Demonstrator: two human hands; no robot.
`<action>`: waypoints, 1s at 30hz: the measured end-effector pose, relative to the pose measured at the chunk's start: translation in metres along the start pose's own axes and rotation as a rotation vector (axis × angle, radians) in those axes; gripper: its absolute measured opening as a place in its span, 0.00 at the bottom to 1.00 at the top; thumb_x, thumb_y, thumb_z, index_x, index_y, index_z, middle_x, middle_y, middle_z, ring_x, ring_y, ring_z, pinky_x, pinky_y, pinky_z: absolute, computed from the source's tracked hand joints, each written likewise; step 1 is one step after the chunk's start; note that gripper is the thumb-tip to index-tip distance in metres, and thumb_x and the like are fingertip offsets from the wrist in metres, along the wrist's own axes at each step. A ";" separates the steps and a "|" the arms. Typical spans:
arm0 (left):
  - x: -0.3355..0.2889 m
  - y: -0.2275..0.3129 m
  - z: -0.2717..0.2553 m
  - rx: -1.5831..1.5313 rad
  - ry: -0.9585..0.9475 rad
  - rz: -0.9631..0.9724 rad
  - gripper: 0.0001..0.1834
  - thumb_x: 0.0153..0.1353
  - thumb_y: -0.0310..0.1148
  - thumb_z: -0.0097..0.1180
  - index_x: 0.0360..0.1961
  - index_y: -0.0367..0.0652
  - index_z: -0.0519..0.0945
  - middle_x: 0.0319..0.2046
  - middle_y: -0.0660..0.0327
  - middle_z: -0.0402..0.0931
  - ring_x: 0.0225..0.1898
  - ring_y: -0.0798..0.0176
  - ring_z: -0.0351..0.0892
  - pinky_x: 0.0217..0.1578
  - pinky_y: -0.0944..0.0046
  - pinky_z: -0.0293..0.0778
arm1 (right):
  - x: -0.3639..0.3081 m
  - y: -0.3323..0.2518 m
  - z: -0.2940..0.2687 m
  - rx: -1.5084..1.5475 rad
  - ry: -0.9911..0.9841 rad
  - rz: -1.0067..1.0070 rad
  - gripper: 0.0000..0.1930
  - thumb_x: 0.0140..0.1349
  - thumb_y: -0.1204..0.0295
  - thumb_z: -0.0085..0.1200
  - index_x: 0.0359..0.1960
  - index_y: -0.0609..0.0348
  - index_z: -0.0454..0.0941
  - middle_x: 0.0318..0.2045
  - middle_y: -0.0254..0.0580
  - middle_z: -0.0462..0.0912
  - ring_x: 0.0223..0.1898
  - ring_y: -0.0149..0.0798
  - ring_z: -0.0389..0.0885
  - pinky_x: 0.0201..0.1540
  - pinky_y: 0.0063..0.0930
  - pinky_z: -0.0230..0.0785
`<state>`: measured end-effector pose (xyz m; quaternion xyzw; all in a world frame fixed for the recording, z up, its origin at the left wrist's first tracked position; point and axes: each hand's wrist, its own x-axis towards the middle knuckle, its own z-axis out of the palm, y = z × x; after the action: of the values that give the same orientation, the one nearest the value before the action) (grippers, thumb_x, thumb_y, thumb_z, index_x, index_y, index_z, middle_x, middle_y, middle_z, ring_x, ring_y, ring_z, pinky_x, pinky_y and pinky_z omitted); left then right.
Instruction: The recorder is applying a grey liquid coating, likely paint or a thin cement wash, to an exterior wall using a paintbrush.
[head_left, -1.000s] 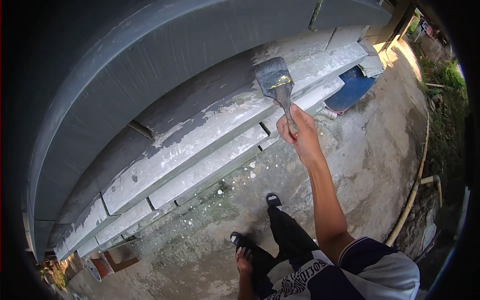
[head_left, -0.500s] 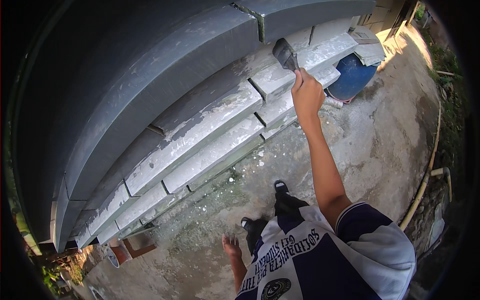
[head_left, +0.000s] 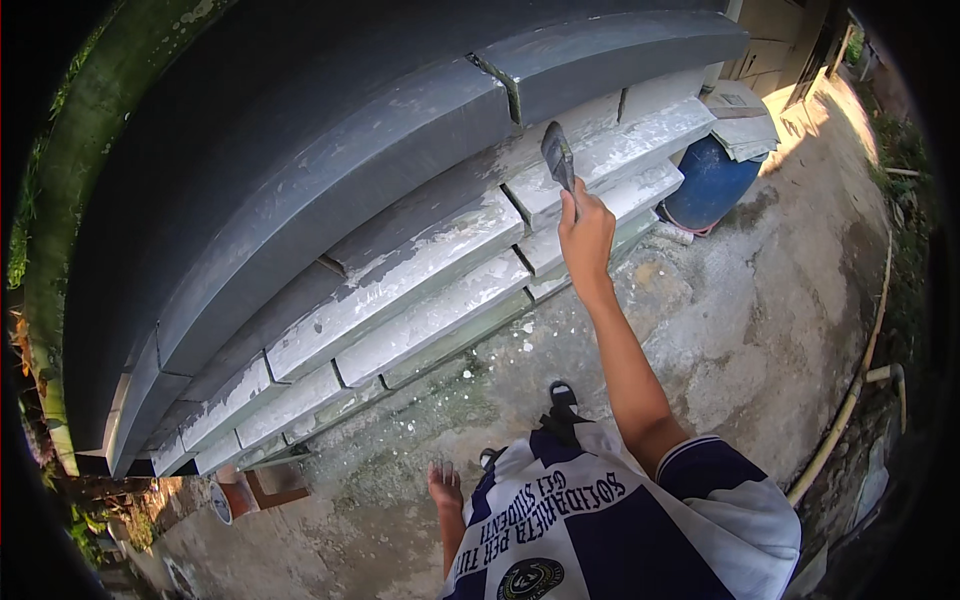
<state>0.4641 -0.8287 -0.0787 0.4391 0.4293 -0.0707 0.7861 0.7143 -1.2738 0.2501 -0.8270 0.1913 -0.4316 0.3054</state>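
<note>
My right hand (head_left: pixel 586 232) is closed round the handle of a wide, flat paintbrush (head_left: pixel 557 155), its head dark with grey paint. The brush head is in front of the right-hand part of a stepped, curved ledge; whether its bristles touch the surface I cannot tell. Along the top runs a smooth grey-painted band (head_left: pixel 340 190). Below it, a whitish step (head_left: pixel 400 280) carries patchy grey smears, and a lower whitish step (head_left: pixel 440 308) lies under that. Low by my body, my left hand (head_left: pixel 445 486) hangs with fingers apart, holding nothing.
A blue drum (head_left: pixel 712 185) with flat boards (head_left: pixel 742 125) on top stands at the right end of the steps. Paint-spotted concrete floor (head_left: pixel 720 300) spreads beneath me. A reddish-and-white bucket (head_left: pixel 235 498) sits at lower left. A long pale pipe (head_left: pixel 850 400) edges the floor at right.
My right hand and the paintbrush have moved down and slightly left, and the brush head has turned more edge-on. The head view has shifted a little. My left hand stays low and open.
</note>
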 end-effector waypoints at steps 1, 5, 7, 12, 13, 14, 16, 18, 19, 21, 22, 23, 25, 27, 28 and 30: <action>0.001 0.005 -0.001 0.026 -0.014 0.019 0.26 0.60 0.40 0.42 0.61 0.57 0.60 0.62 0.64 0.57 0.57 0.56 0.63 0.50 0.60 0.64 | 0.004 0.005 0.005 0.005 0.029 0.010 0.12 0.58 0.75 0.48 0.43 0.68 0.74 0.22 0.59 0.75 0.26 0.57 0.75 0.28 0.42 0.65; 0.007 0.019 0.008 0.072 -0.056 -0.008 0.27 0.61 0.44 0.43 0.62 0.57 0.57 0.63 0.65 0.55 0.58 0.58 0.62 0.50 0.61 0.62 | -0.024 -0.013 0.059 0.075 -0.044 -0.014 0.15 0.57 0.76 0.49 0.47 0.66 0.73 0.23 0.56 0.73 0.26 0.56 0.74 0.30 0.42 0.64; 0.010 0.023 0.010 0.066 -0.076 0.001 0.25 0.60 0.40 0.42 0.61 0.56 0.60 0.61 0.64 0.58 0.57 0.56 0.63 0.50 0.59 0.63 | -0.045 -0.025 0.054 0.119 -0.086 -0.027 0.16 0.57 0.76 0.49 0.49 0.64 0.72 0.24 0.55 0.73 0.27 0.55 0.74 0.30 0.42 0.64; 0.013 0.029 0.002 0.106 -0.101 -0.011 0.26 0.61 0.42 0.43 0.61 0.56 0.59 0.62 0.64 0.57 0.58 0.58 0.63 0.49 0.61 0.62 | -0.052 -0.035 0.026 0.303 -0.256 -0.069 0.19 0.57 0.75 0.49 0.52 0.60 0.71 0.23 0.54 0.73 0.25 0.51 0.73 0.30 0.39 0.64; 0.015 0.030 0.001 0.101 -0.140 -0.024 0.27 0.61 0.44 0.44 0.62 0.56 0.57 0.63 0.64 0.55 0.58 0.59 0.63 0.48 0.63 0.63 | -0.038 -0.032 0.025 0.319 -0.126 -0.009 0.19 0.58 0.75 0.49 0.53 0.60 0.70 0.23 0.53 0.73 0.24 0.49 0.72 0.30 0.38 0.64; 0.015 0.032 -0.001 0.100 -0.138 -0.018 0.27 0.61 0.44 0.44 0.62 0.56 0.57 0.63 0.64 0.55 0.58 0.59 0.63 0.48 0.63 0.63 | -0.021 -0.029 0.027 0.325 -0.126 -0.009 0.19 0.58 0.75 0.49 0.53 0.60 0.70 0.23 0.53 0.73 0.24 0.49 0.72 0.30 0.38 0.64; 0.008 0.030 0.004 0.123 -0.124 0.021 0.28 0.61 0.44 0.44 0.62 0.57 0.57 0.64 0.64 0.54 0.58 0.58 0.63 0.48 0.63 0.63 | 0.007 -0.020 0.025 0.215 0.117 0.157 0.20 0.59 0.73 0.47 0.54 0.59 0.69 0.26 0.54 0.73 0.29 0.52 0.74 0.34 0.40 0.65; 0.006 0.026 0.002 0.104 -0.121 0.005 0.28 0.61 0.44 0.44 0.62 0.57 0.57 0.64 0.64 0.54 0.58 0.58 0.63 0.48 0.63 0.63 | 0.007 -0.035 0.043 0.270 0.098 0.105 0.20 0.59 0.74 0.47 0.55 0.60 0.68 0.26 0.54 0.74 0.30 0.53 0.73 0.34 0.39 0.65; 0.006 0.023 -0.004 0.082 -0.116 -0.006 0.28 0.60 0.45 0.44 0.62 0.57 0.57 0.64 0.64 0.54 0.58 0.59 0.63 0.48 0.63 0.63 | 0.005 -0.045 0.053 0.332 0.078 0.051 0.21 0.60 0.74 0.46 0.56 0.60 0.67 0.27 0.53 0.74 0.31 0.53 0.73 0.34 0.38 0.65; 0.007 0.014 -0.020 0.063 -0.078 -0.021 0.29 0.60 0.45 0.44 0.62 0.57 0.57 0.64 0.65 0.54 0.58 0.59 0.63 0.48 0.63 0.63 | -0.023 -0.056 0.052 0.354 -0.124 0.008 0.21 0.60 0.73 0.46 0.56 0.64 0.66 0.25 0.51 0.74 0.30 0.50 0.73 0.36 0.37 0.65; 0.007 0.009 -0.024 0.054 -0.051 -0.038 0.29 0.60 0.45 0.44 0.62 0.58 0.56 0.64 0.66 0.54 0.58 0.59 0.63 0.48 0.63 0.63 | -0.038 -0.059 0.048 0.367 -0.315 -0.034 0.21 0.61 0.73 0.46 0.56 0.69 0.64 0.23 0.48 0.75 0.30 0.47 0.74 0.37 0.36 0.64; 0.009 0.006 -0.027 0.046 -0.047 -0.039 0.29 0.60 0.45 0.44 0.62 0.58 0.56 0.64 0.66 0.54 0.58 0.59 0.63 0.48 0.63 0.63 | -0.053 -0.053 0.055 0.368 -0.323 -0.038 0.21 0.61 0.73 0.46 0.56 0.69 0.64 0.23 0.48 0.75 0.30 0.47 0.74 0.37 0.36 0.64; 0.008 0.002 -0.032 0.031 -0.004 -0.059 0.28 0.59 0.44 0.45 0.62 0.60 0.58 0.63 0.68 0.54 0.58 0.59 0.63 0.47 0.63 0.64 | -0.078 -0.038 0.064 0.679 -0.300 -0.024 0.21 0.63 0.72 0.44 0.58 0.66 0.63 0.19 0.35 0.70 0.21 0.33 0.68 0.26 0.29 0.62; 0.008 -0.001 -0.037 -0.005 0.038 -0.066 0.26 0.59 0.44 0.45 0.60 0.59 0.60 0.61 0.67 0.57 0.56 0.58 0.64 0.46 0.62 0.65 | -0.074 -0.029 0.056 0.845 -0.255 0.338 0.22 0.64 0.72 0.43 0.60 0.63 0.61 0.19 0.31 0.66 0.18 0.28 0.63 0.21 0.25 0.58; 0.008 -0.002 -0.039 -0.038 0.075 -0.070 0.24 0.60 0.44 0.46 0.58 0.58 0.63 0.59 0.67 0.60 0.54 0.57 0.66 0.45 0.61 0.66 | -0.070 -0.028 0.052 0.994 -0.195 0.706 0.23 0.64 0.72 0.42 0.61 0.60 0.59 0.18 0.27 0.62 0.15 0.22 0.57 0.16 0.21 0.53; 0.010 -0.002 -0.043 -0.044 0.050 -0.042 0.24 0.59 0.45 0.46 0.58 0.59 0.63 0.59 0.68 0.61 0.54 0.57 0.66 0.44 0.62 0.67 | -0.055 -0.030 0.067 1.051 -0.052 0.759 0.21 0.65 0.72 0.41 0.60 0.56 0.61 0.18 0.27 0.60 0.13 0.19 0.52 0.12 0.17 0.43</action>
<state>0.4430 -0.7949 -0.0976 0.4143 0.4593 -0.0669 0.7829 0.7409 -1.1968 0.2082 -0.4524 0.2261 -0.3096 0.8052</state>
